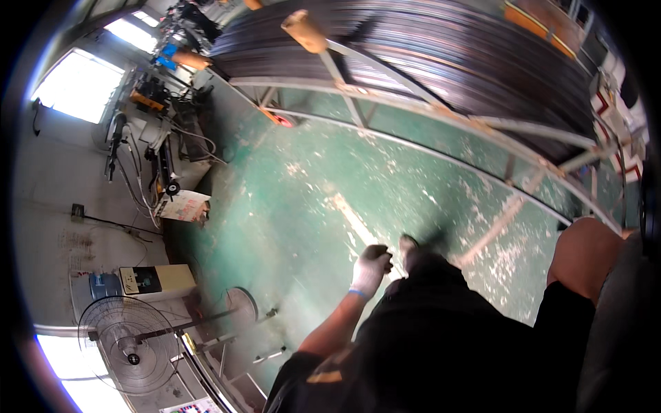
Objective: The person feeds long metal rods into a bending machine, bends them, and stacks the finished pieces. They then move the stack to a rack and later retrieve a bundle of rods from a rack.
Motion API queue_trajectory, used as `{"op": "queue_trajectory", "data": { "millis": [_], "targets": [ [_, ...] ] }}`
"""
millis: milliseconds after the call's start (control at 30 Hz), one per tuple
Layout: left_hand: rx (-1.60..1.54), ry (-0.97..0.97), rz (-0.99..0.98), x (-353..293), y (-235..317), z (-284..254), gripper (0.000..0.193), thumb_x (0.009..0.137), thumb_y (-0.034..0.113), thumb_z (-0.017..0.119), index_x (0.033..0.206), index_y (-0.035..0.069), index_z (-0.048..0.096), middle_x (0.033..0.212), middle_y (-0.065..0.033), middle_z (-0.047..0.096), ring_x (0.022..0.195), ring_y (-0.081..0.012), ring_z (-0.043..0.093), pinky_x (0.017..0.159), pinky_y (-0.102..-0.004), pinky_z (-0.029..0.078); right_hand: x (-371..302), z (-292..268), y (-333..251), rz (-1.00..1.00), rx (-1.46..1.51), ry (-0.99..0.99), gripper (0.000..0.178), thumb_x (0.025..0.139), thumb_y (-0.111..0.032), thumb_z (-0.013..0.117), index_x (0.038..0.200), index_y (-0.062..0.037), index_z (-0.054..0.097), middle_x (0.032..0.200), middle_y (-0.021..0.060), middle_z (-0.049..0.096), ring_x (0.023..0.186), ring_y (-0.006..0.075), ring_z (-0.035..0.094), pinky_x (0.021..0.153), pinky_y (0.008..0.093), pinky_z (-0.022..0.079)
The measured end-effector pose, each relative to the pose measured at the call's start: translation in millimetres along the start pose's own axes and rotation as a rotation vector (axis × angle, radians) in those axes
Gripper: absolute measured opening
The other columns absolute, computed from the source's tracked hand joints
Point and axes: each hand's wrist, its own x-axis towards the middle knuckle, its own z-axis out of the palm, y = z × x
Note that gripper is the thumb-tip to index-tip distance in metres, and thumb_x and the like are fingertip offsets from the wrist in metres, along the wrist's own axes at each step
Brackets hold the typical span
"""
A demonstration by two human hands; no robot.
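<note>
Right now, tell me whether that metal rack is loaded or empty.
Loaded: long dark strips lie across the metal rack. Whether it is full I cannot tell, since the picture's top edge crops it.

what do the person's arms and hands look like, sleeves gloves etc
The left hand wears a whitish glove with a blue cuff edge. The black sleeves are short, leaving the left forearm bare. The right hand is not in view.
</note>
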Motion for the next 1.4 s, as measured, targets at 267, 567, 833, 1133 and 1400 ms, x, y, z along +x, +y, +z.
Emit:
{"op": "queue_trajectory", "data": {
  "millis": [267, 567, 833, 1133, 1400],
  "targets": [
    [-0.224, 0.578, 0.086, 83.1, 80.9, -233.6, 0.027, 0.095, -0.002, 0.068, 0.122, -0.005, 0.070, 0.103, -0.0179, 0.078, 0.082, -0.0281, 0.078, 0.077, -0.0355, 0.064, 55.7, 209.5, 138.0, 0.134, -0.120, 0.023, 0.048, 0.089, -0.033, 0.085, 0.124, -0.0054, 0.068, 0.121, 0.0172, 0.066, 0.105, 0.0366, 0.066, 0.091, 0.0436, 0.055],
    [0.167, 0.523, 0.365, 240.0, 133.9, -429.1, 0.024, 0.107, 0.020, 0.063, 0.118, 0.001, 0.072, 0.112, -0.0070, 0.076, 0.091, -0.0267, 0.071, 0.086, -0.0492, 0.059, 166.5, 461.2, 207.3, 0.181, -0.222, 0.183, 0.056, 0.087, -0.035, 0.087, 0.130, -0.0061, 0.065, 0.128, 0.0187, 0.063, 0.112, 0.0394, 0.064, 0.095, 0.0466, 0.053],
    [-0.257, 0.399, 0.193, 386.1, 372.5, -629.0, 0.030, 0.095, 0.003, 0.066, 0.125, -0.003, 0.065, 0.100, -0.0163, 0.075, 0.080, -0.0276, 0.075, 0.073, -0.0380, 0.064, 256.6, 703.1, 248.9, 0.081, -0.208, 0.143, 0.063, 0.086, -0.037, 0.088, 0.135, -0.0067, 0.063, 0.134, 0.0201, 0.060, 0.118, 0.0420, 0.062, 0.100, 0.0492, 0.052],
    [-0.355, 0.446, 0.096, 531.7, 515.4, -797.0, 0.029, 0.095, 0.003, 0.069, 0.123, -0.005, 0.067, 0.100, -0.0164, 0.075, 0.077, -0.0237, 0.073, 0.070, -0.0349, 0.062, 335.8, 1055.4, 314.4, 0.180, 0.031, 0.136, 0.072, 0.084, -0.038, 0.090, 0.141, -0.0073, 0.060, 0.141, 0.0216, 0.057, 0.125, 0.0448, 0.059, 0.105, 0.0521, 0.051],
    [-0.266, 0.268, 0.322, 747.2, 703.3, -956.0, 0.027, 0.096, 0.002, 0.069, 0.122, 0.000, 0.066, 0.097, -0.0122, 0.070, 0.072, -0.0183, 0.065, 0.062, -0.0314, 0.055, 334.5, 1326.1, 364.8, 0.498, 0.128, -0.205, 0.082, 0.080, -0.035, 0.093, 0.147, -0.0059, 0.057, 0.145, 0.0223, 0.057, 0.133, 0.0449, 0.057, 0.111, 0.0553, 0.048]
  ]
}}
